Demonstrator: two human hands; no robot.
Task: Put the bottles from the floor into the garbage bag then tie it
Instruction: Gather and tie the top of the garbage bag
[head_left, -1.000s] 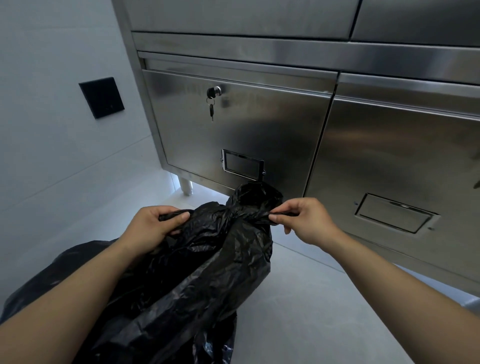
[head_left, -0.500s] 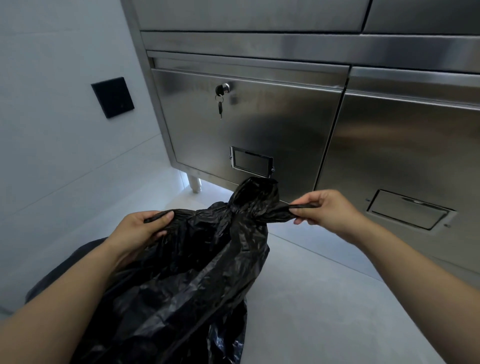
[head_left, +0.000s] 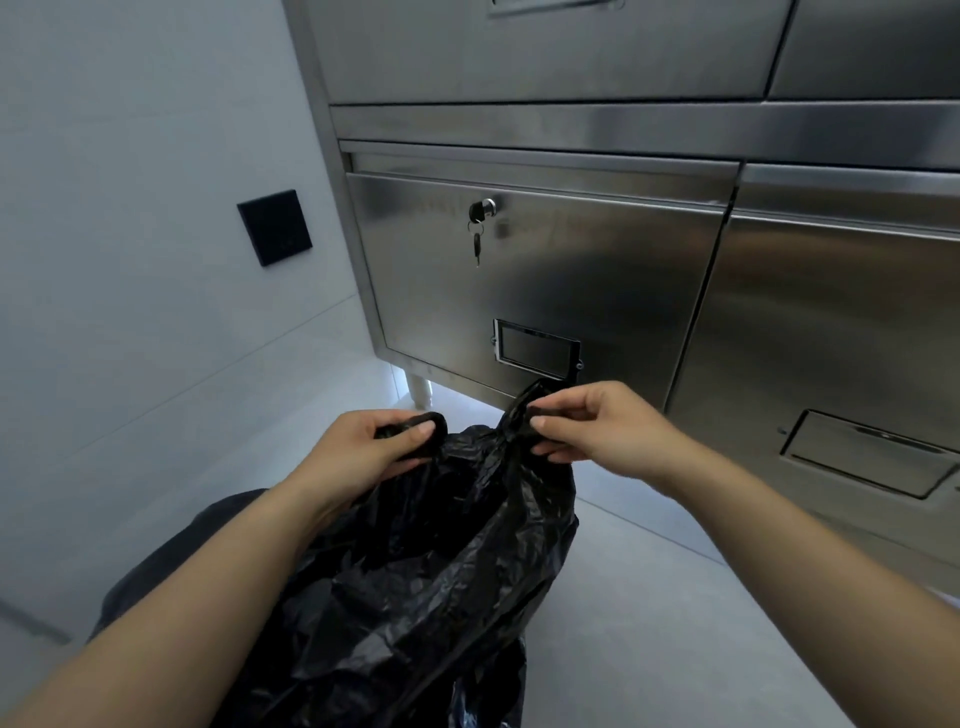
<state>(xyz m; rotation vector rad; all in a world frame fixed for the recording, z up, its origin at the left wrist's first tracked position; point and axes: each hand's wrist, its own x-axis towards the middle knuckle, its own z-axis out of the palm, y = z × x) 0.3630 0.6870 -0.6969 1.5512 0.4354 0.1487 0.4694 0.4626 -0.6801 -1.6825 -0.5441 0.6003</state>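
Note:
A black garbage bag (head_left: 415, 587) stands bulging on the floor in front of me, its top gathered between my hands. My left hand (head_left: 363, 447) pinches one twisted end of the bag's mouth. My right hand (head_left: 597, 431) pinches the other end, just to the right of the bunched top. The two hands are close together, about a hand's width apart. No bottles are visible; whatever is inside the bag is hidden.
A stainless steel cabinet (head_left: 545, 270) with a key in its lock (head_left: 480, 213) stands right behind the bag on short legs. A white wall with a black plate (head_left: 275, 227) is on the left. Grey floor (head_left: 649, 623) lies to the right.
My hands have come together from a wide pull, the right one moving left towards the bag's top. The view has tilted up and moved right.

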